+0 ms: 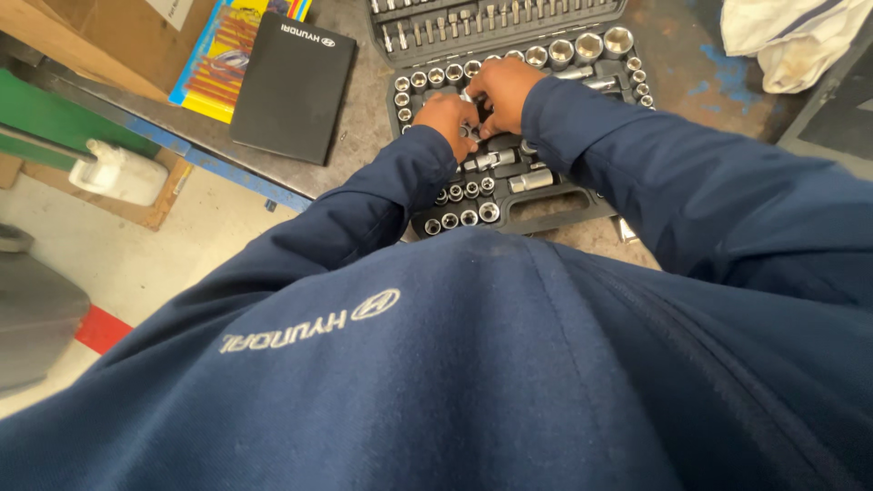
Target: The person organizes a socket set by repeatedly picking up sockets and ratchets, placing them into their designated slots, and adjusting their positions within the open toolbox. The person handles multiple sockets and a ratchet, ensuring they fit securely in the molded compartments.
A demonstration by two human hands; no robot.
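Observation:
An open black socket set case (564, 211) lies on the metal workbench, filled with several chrome sockets (468, 216) and bits. My left hand (445, 118) and my right hand (502, 89) meet over the middle of the case, fingers curled together around a small chrome piece (469, 133). Which hand actually grips it I cannot tell. Both arms wear dark blue sleeves, and my blue sweater fills the lower half of the view.
A black flat folder (293, 86) and a yellow-blue package (221, 64) lie left of the case. A white cloth (796, 41) sits at the top right. A white plastic bottle (118, 173) rests on a lower shelf by the bench's blue edge (227, 168).

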